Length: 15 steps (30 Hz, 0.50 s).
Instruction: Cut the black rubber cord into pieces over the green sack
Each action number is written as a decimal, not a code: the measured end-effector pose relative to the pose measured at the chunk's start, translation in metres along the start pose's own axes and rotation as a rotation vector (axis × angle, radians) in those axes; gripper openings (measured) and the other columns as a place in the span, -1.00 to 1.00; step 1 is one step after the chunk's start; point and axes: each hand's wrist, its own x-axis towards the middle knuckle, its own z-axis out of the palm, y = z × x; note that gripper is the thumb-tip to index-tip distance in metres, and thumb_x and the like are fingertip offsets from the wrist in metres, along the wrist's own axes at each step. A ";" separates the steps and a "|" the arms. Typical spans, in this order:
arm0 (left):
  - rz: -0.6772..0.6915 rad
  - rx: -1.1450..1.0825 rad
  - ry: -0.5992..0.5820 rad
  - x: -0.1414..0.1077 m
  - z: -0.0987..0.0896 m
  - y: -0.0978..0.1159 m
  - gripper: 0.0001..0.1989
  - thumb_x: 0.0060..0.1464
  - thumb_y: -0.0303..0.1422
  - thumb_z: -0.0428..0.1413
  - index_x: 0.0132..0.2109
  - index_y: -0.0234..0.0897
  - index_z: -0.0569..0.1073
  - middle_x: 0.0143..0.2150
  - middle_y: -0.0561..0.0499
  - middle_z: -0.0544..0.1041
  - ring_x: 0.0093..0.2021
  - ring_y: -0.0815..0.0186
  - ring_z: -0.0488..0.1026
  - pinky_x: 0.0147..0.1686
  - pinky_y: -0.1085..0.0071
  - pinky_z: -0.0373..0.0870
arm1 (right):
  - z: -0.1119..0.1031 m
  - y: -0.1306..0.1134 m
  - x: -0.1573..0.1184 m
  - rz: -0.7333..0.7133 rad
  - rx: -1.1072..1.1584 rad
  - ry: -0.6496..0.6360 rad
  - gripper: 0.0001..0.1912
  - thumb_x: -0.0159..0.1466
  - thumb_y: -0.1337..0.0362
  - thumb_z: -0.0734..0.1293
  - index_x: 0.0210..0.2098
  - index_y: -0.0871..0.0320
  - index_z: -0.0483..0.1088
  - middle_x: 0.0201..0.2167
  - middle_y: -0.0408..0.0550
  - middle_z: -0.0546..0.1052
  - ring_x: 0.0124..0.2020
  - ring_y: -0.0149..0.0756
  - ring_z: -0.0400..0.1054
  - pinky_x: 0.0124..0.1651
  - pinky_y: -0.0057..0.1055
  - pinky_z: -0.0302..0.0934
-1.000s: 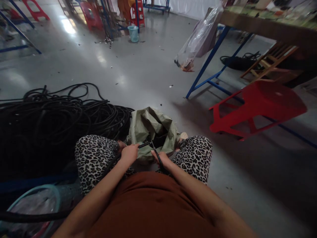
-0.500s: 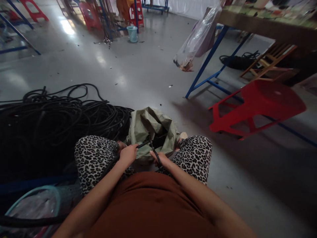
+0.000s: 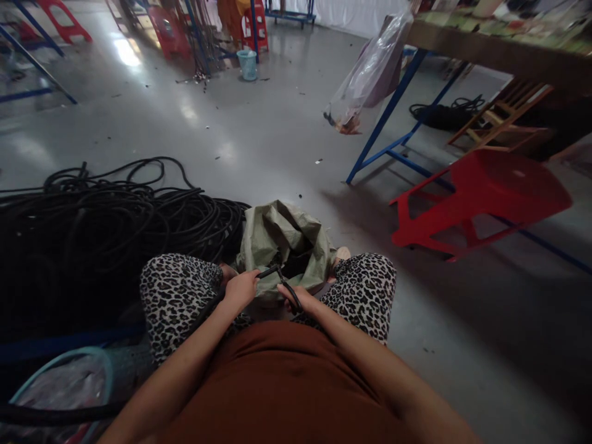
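Observation:
My left hand (image 3: 241, 290) is closed around a black rubber cord (image 3: 267, 272), whose end sticks out to the right past the fingers. In my right hand (image 3: 303, 297) is a pair of black-handled scissors (image 3: 291, 295), with the blades at the cord's end. Whether the blades are apart there is too small to tell. Both hands are over the near rim of an olive woven sack (image 3: 261, 231), which stands open between my knees. Dark contents lie inside it, too shadowed to make out.
A large heap of black cord (image 3: 115, 216) lies on the left. Below it stands a light blue basket (image 3: 107, 373) holding clear plastic. To the right are a tilted red stool (image 3: 504, 185) and a blue-legged table (image 3: 393, 120) with a hanging plastic bag (image 3: 365, 74).
The scissors' blades have dropped slightly and sit at the cord's tip, where before they pointed higher. My left hand has shifted a little to the right with the cord.

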 end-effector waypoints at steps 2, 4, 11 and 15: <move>0.006 0.002 -0.007 0.000 0.000 0.000 -0.64 0.13 -0.31 -0.14 0.06 -0.12 0.33 -0.05 -0.03 0.48 -0.08 0.28 0.41 -0.13 0.43 0.29 | -0.001 0.002 0.002 -0.004 -0.016 -0.031 -0.52 0.15 -0.11 0.21 -0.47 0.25 0.30 -0.70 -0.15 0.33 -0.72 -0.47 0.23 -0.70 -0.60 0.07; 0.016 0.008 -0.011 -0.001 0.001 0.000 -0.64 0.13 -0.31 -0.13 0.06 -0.11 0.33 -0.05 -0.03 0.48 -0.08 0.28 0.41 -0.13 0.42 0.29 | -0.002 0.003 0.003 -0.013 -0.025 -0.038 -0.51 0.15 -0.11 0.20 -0.49 0.26 0.30 -0.69 -0.13 0.34 -0.71 -0.47 0.24 -0.70 -0.59 0.08; 0.047 0.070 -0.012 -0.001 0.001 0.000 -0.64 0.14 -0.33 -0.15 0.06 -0.09 0.33 -0.11 -0.04 0.49 -0.14 0.28 0.43 -0.21 0.43 0.30 | -0.001 0.001 0.002 -0.004 -0.047 -0.050 -0.50 0.17 -0.10 0.19 -0.52 0.27 0.29 -0.71 -0.12 0.34 -0.70 -0.47 0.26 -0.66 -0.60 0.11; 0.067 0.102 -0.004 -0.001 0.002 0.001 -0.64 0.14 -0.34 -0.15 0.05 -0.07 0.33 -0.14 -0.05 0.49 -0.17 0.27 0.43 -0.24 0.43 0.30 | -0.002 0.000 0.000 -0.021 -0.061 -0.067 -0.51 0.18 -0.07 0.18 -0.52 0.27 0.30 -0.71 -0.12 0.34 -0.69 -0.47 0.25 -0.64 -0.59 0.11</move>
